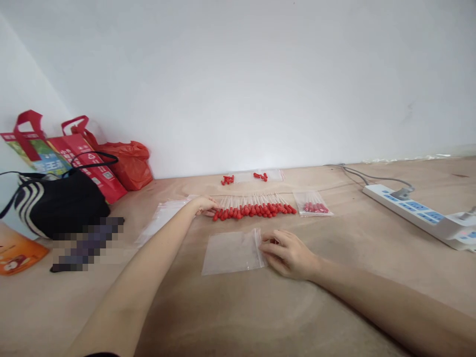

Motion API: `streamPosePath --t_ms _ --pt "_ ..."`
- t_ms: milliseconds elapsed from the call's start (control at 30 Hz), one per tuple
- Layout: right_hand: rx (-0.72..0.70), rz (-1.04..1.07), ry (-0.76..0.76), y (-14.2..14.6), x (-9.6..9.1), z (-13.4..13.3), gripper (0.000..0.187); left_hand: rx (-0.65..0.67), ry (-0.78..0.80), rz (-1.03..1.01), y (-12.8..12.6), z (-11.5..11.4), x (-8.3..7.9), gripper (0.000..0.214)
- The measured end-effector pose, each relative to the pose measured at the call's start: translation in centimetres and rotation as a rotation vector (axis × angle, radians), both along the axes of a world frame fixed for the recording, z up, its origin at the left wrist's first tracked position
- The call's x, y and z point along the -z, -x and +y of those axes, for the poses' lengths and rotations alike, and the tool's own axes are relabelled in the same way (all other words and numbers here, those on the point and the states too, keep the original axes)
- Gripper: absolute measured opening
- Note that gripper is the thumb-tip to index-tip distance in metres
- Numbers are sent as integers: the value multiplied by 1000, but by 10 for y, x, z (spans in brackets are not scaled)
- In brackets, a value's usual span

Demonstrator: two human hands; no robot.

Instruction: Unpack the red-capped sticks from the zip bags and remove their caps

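Note:
A row of droppers (256, 210) with red bulbs and thin clear stems lies side by side, bulbs toward me. At its left end is my left hand (205, 205), its fingers closed around the stem of the outermost dropper; the fingertips are partly hidden. Nearer to me, a clear zip bag (230, 253) lies flat on the wooden table (238, 317). My right hand (288, 253) pinches the zipped edge of this bag, at its right side, with curled fingers. To the right of the row, another zip bag (313, 203) holds several droppers with red bulbs.
A stack of clear bags (159, 223) lies beneath my left forearm. Loose red bulbs (227, 179) and another bag (275, 174) are by the wall. A power strip (412, 210) with grey cables stands right. A black bag (63, 203) and red bags (128, 163) stand left.

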State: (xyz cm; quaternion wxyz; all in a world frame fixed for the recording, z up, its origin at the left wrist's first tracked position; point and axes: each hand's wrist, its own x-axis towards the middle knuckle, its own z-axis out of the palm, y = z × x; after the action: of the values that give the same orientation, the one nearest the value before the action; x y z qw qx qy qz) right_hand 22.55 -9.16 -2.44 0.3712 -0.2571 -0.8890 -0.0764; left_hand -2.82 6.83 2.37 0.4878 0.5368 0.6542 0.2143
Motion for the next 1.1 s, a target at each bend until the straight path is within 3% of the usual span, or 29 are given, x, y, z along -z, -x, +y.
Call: streamPosePath --t_ms 400,533,633,667,767,900,1000,1100 --pt "-28 22 67 0 -5 -1 20 -30 -218 112 8 -23 1 27" --pt "-44 -3 101 1 -5 -2 18 -40 -388 170 12 -43 4 22" --pt "-49 -37 126 2 -6 -2 20 -34 -554 209 7 -70 7 16" --pt "-56 -57 136 2 -6 -2 21 -5 -603 218 4 -81 8 15" --pt "-87 -130 161 2 -9 -4 27 373 -783 224 -8 -114 13 21" --pt "-92 -173 198 1 -10 -4 28 796 -680 262 -18 -138 17 41" --pt "-99 -169 247 -1 -11 -3 24 918 -626 349 -18 -141 17 44" --pt "-149 -170 235 -1 -11 -4 23 943 -637 403 -18 -140 17 44"
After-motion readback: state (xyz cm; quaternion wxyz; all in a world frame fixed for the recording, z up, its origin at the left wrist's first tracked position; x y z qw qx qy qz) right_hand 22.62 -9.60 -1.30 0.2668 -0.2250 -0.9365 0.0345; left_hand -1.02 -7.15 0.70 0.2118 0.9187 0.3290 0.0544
